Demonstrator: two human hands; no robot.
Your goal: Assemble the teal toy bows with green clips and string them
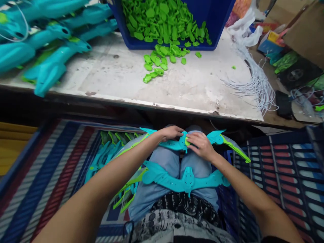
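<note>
I sit with two teal plastic bow-shaped toy parts across my knees. My left hand (pixel 171 132) and my right hand (pixel 201 144) are both closed around the middle of the farther teal bow part (pixel 215 137), which has lime green tips. My right fingers press a small green plastic piece (pixel 186 141) against its centre. A second teal bow part (pixel 187 179) lies loose on my lap, closer to my body.
A worn white table (pixel 197 87) stands ahead. On it a blue bin (pixel 215 20) spills small green pieces (pixel 157 64), teal toy parts (pixel 50 50) are piled at left, white cords (pixel 258 84) hang at right. More bow parts (pixel 106 155) fill a striped bag at my left.
</note>
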